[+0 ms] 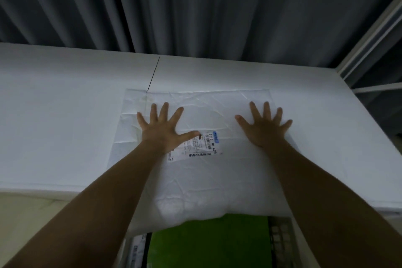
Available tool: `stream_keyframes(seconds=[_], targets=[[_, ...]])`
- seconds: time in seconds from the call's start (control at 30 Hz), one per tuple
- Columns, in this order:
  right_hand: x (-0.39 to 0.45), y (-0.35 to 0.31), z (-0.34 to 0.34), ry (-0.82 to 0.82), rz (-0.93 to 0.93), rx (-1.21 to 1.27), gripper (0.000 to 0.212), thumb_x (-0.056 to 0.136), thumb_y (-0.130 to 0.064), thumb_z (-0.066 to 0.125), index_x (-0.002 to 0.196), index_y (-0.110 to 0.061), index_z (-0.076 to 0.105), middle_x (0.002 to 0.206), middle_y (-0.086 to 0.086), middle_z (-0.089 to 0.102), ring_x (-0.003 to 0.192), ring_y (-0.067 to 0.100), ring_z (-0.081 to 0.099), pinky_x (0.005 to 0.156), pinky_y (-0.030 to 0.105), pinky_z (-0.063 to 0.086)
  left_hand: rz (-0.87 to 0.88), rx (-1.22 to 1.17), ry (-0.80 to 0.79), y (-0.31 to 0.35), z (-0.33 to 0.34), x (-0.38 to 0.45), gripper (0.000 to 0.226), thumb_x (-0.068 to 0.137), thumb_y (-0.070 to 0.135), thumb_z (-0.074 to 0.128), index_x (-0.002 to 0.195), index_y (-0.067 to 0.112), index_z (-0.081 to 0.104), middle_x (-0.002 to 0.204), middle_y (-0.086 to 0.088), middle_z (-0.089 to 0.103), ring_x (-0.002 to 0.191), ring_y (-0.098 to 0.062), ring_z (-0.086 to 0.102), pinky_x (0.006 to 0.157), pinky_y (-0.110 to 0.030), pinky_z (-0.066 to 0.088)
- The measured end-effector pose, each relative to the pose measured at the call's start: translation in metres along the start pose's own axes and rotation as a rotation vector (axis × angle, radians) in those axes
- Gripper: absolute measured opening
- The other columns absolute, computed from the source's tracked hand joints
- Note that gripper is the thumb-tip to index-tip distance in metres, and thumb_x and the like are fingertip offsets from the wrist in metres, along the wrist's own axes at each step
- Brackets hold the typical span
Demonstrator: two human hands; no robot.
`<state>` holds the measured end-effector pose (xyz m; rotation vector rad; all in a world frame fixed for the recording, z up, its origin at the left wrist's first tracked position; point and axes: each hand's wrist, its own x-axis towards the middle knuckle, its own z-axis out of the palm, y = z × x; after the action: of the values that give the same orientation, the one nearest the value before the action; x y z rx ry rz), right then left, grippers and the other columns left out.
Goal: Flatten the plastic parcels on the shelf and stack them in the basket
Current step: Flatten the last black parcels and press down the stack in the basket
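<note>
White plastic parcel [208,172] lies flat on the white shelf [54,126], creased at its far end, puffier at the near end, which overhangs the shelf edge above the basket [280,237]; a printed label [195,146] sits left of centre. Label text too small to read, its left part under the left wrist; basket mostly covered by the parcel and cut off by the frame, a green item [208,243] showing inside. Left hand [162,130] and right hand [264,127] press palm-down on the parcel, well apart, fingers straight and splayed, both arms extended.
</note>
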<state>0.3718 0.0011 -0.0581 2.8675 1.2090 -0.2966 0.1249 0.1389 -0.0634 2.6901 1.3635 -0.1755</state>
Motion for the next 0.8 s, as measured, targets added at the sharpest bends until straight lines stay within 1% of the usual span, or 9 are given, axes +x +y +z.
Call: stream_keyframes(seconds=[0.13,0.2,0.23,0.3,0.4,0.5,0.63,0.7,0.8], targets=[[-0.037,0.026,0.000,-0.026,0.114,0.038,0.075,0.084,-0.080,0.008,0.149,-0.046,-0.006,0.161,0.000,-0.014,0.146,0.037,-0.011,0.110,0.066,-0.007,-0.193,-0.025,-0.011,-0.012,-0.007,-0.028,0.105,0.061,0.096,0.002,0.149,0.041,-0.009,0.159,-0.008,-0.017,0.143,-0.039,-0.019,0.105,-0.070,-0.010],[-0.056,0.032,0.004,0.008,0.156,0.039,0.075,0.085,-0.079,0.012,0.150,-0.044,-0.002,0.161,0.007,-0.005,0.146,0.035,-0.001,0.112,0.064,0.000,-0.332,-0.083,-0.015,-0.024,-0.007,-0.046,0.105,0.064,0.095,0.007,0.150,0.036,-0.008,0.158,-0.013,-0.016,0.143,-0.041,-0.016,0.107,-0.068,-0.006],[-0.067,0.035,0.005,0.051,0.165,0.049,0.076,0.085,-0.078,0.015,0.150,-0.041,0.002,0.159,0.012,0.005,0.144,0.035,0.008,0.112,0.062,0.007,-0.396,-0.120,-0.008,-0.030,-0.007,-0.057,0.106,0.066,0.094,0.011,0.151,0.033,-0.008,0.158,-0.016,-0.012,0.144,-0.042,-0.009,0.109,-0.066,0.000],[-0.093,0.036,0.005,0.117,0.134,0.105,0.076,0.087,-0.075,0.024,0.151,-0.034,0.012,0.153,0.016,0.020,0.137,0.038,0.022,0.109,0.057,0.020,-0.455,-0.123,0.024,-0.035,-0.008,-0.082,0.107,0.070,0.090,0.017,0.151,0.024,-0.003,0.154,-0.022,0.009,0.140,-0.041,0.014,0.110,-0.057,0.018],[-0.134,0.034,0.008,0.169,0.117,0.133,0.073,0.090,-0.069,0.032,0.150,-0.029,0.022,0.144,0.018,0.031,0.129,0.039,0.031,0.104,0.051,0.029,-0.452,-0.112,0.078,-0.035,-0.009,-0.120,0.097,0.078,0.083,0.028,0.149,0.019,0.010,0.136,-0.021,0.032,0.121,-0.037,0.035,0.099,-0.048,0.033],[-0.173,0.043,0.013,0.231,0.111,0.185,0.067,0.092,-0.062,0.037,0.148,-0.027,0.028,0.133,0.019,0.037,0.120,0.036,0.038,0.096,0.047,0.037,-0.477,-0.274,0.116,-0.041,-0.010,-0.156,0.081,0.081,0.072,0.046,0.142,0.024,0.023,0.123,-0.018,0.035,0.110,-0.038,0.041,0.089,-0.047,0.039],[-0.220,0.063,0.023,0.261,0.073,0.298,0.063,0.094,-0.054,0.045,0.147,-0.024,0.031,0.129,0.021,0.036,0.116,0.039,0.040,0.094,0.047,0.041,-0.342,-0.442,0.187,-0.049,-0.005,-0.198,0.063,0.088,0.050,0.057,0.139,0.022,0.031,0.119,-0.019,0.033,0.094,-0.044,0.054,0.083,-0.048,0.045],[-0.249,0.068,0.036,0.270,0.070,0.335,0.063,0.093,-0.050,0.048,0.148,-0.022,0.032,0.129,0.023,0.037,0.115,0.040,0.042,0.094,0.046,0.041,-0.317,-0.479,0.175,-0.050,0.004,-0.224,0.064,0.090,0.044,0.057,0.144,0.022,0.030,0.124,-0.020,0.032,0.092,-0.043,0.056,0.083,-0.047,0.046],[-0.285,0.072,0.060,0.228,0.121,0.335,0.067,0.092,-0.048,0.051,0.150,-0.024,0.027,0.134,0.025,0.035,0.120,0.041,0.039,0.097,0.048,0.039,-0.308,-0.565,0.116,-0.052,0.030,-0.258,0.075,0.088,0.041,0.061,0.150,0.023,0.023,0.126,-0.024,0.031,0.103,-0.045,0.050,0.091,-0.050,0.043]])
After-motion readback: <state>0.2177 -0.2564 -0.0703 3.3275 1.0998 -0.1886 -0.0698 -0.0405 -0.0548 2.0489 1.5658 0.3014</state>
